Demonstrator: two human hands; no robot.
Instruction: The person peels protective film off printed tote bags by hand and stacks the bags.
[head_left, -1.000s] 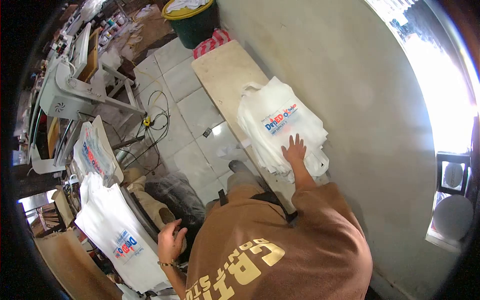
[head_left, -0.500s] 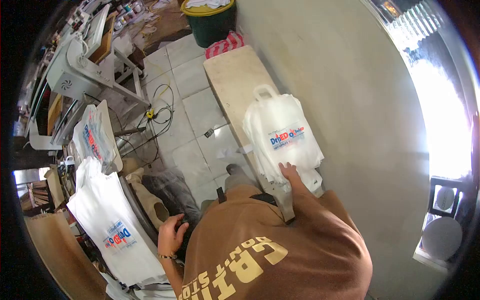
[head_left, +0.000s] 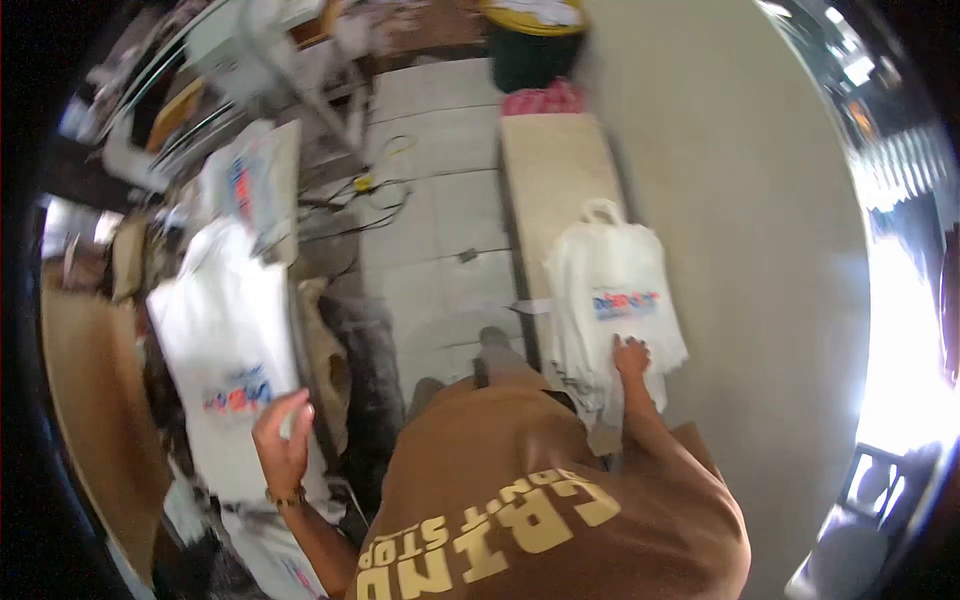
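On the right, a stack of white printed bags [head_left: 612, 270] with cut-out handles lies on a long bench. My right hand [head_left: 630, 357] rests on the lower part of the top bag, below its red and blue print, fingers spread and touching it. Another pile of white printed bags [head_left: 225, 330] is on the left. Over that pile's right edge is my left hand [head_left: 283, 440], empty, with a gap between thumb and bent fingers. Blur hides whether it touches the bags.
The pale bench [head_left: 560, 160] runs along the wall [head_left: 740, 250]. A green bin [head_left: 535, 60] with a yellow rim stands beyond it. Cables [head_left: 385, 205] lie on the tiled floor [head_left: 430, 235]. A white machine [head_left: 240, 45] is at upper left, and a brown panel [head_left: 100, 400] at far left.
The view has turned and blurred. My left hand has gone from beside my body to over the left pile of bags. My right hand is still on the right stack.
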